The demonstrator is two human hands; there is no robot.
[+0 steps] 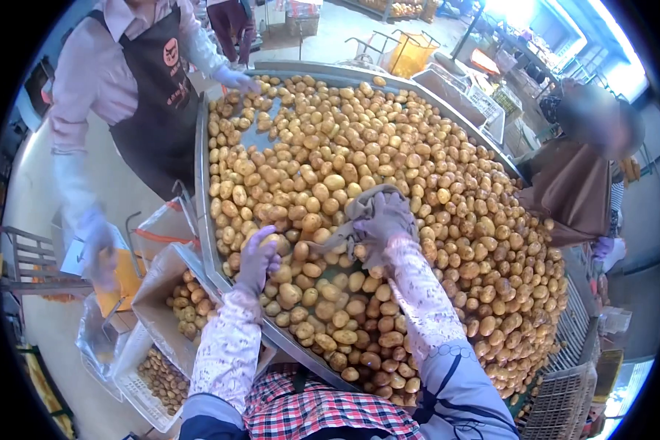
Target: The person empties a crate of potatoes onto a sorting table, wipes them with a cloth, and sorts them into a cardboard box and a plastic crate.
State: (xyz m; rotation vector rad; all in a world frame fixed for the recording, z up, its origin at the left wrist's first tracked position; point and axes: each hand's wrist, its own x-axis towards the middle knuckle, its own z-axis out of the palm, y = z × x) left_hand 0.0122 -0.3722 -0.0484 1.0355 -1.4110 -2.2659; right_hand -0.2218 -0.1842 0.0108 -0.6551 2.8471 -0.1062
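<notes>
A wide metal-edged table [204,220] is heaped with potatoes [433,194]. My right hand [390,220], in a purple-grey glove, presses down on a bunched grey cloth [359,209] with its fingers closed over it. The cloth lies on the potatoes in the middle of the heap. Over the table's left side is my left hand [259,258], gloved too, its fingers apart and slightly bent beside some potatoes. No potato shows in its grasp.
A box of potatoes [147,293] and a white crate [136,381] stand at left. A co-worker in a dark apron [154,88] reaches over the far left corner. Another person [576,176] stands at right. A mesh crate [565,400] is at lower right.
</notes>
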